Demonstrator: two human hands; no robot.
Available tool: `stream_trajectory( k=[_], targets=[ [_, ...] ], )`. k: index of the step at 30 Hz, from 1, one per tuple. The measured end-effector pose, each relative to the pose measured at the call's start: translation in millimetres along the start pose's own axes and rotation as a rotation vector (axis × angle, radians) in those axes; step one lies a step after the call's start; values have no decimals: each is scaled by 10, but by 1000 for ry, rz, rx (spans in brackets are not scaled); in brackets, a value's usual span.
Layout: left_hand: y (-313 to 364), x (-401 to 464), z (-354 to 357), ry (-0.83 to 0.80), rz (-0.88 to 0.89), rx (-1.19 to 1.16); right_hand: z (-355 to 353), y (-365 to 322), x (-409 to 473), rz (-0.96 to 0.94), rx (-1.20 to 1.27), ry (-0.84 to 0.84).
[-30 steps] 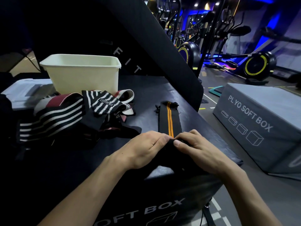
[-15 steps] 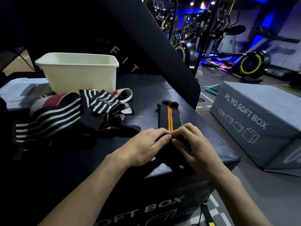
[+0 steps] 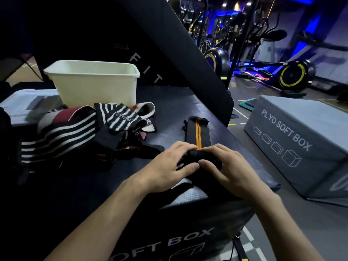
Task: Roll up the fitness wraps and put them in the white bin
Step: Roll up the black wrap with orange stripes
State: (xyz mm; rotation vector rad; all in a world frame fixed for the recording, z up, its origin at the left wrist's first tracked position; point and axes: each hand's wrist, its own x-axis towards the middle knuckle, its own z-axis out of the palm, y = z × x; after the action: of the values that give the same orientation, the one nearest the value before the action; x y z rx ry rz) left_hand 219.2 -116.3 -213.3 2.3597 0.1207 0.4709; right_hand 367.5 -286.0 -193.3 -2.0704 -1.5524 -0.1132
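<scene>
A black wrap with an orange stripe [image 3: 197, 129] lies flat on the dark plyo box top [image 3: 79, 185], running away from me. Its near end is rolled into a small black roll between my hands. My left hand [image 3: 167, 166] and my right hand [image 3: 226, 166] both curl their fingers over that roll, thumbs nearly touching in front of it. A heap of black-and-white striped wraps [image 3: 62, 136] with some dark red lies to the left. The white bin [image 3: 92, 85] stands behind the heap.
A slanted black pad [image 3: 178, 53] rises behind the box. A grey plyo soft box [image 3: 301, 144] sits on the floor to the right, past the box edge. Exercise bikes [image 3: 290, 72] stand in the blue-lit background. A pale object [image 3: 24, 102] lies at far left.
The roll has grown and moved forward along the orange-striped wrap; both hands have advanced with it, and less flat wrap shows ahead of them.
</scene>
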Motion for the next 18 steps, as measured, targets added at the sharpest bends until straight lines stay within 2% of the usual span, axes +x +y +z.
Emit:
stream_trajectory(
  k=[9,18],
  targets=[
    [-40,-2,-22,13,85,-13,47,-17,57,54,53,-65],
    [-45,5,-19,35,41,-49,124,-32,79,144,67,-18]
  ],
)
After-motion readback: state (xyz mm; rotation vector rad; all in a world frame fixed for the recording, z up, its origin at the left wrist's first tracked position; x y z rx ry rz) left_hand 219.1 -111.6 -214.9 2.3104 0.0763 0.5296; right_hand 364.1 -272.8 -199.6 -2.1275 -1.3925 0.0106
